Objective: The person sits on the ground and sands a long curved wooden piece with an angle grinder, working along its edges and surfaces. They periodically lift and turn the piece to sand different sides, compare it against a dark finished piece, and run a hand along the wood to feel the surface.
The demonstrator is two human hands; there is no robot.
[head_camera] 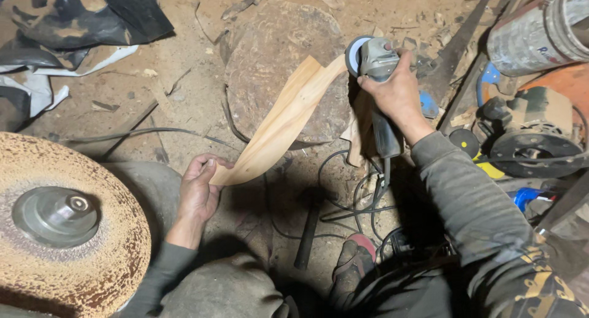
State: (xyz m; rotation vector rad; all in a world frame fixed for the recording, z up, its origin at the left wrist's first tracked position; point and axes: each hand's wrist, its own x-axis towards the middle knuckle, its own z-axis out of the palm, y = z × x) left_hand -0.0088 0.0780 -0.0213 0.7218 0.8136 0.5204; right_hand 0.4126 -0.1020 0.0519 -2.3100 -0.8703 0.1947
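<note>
i see sanding step in hand: left hand (199, 192) grip holding curved wood piece (279, 125) at 7 o'clock end, right hand (392, 91) grip wrapped round angle grinder (371, 63), disc at wood's 1 o'clock tip over stone block (270, 54). next, i judge: steady wood, light even pressure.

Curved wood piece (283, 118): pale tan, darker streaky grain. Angle grinder (375, 79): grey body, pale blue-white disc. Sleeves (457, 195): dark grey-olive, yellow pattern near the right shoulder. Big sanding disc (67, 232): sandy brown, speckled, grey metal hub. Stump (285, 60): mottled brown. Floor (184, 85): dusty brown. Cables (343, 201): black. Scraps (73, 17) top left: black and white.
</note>
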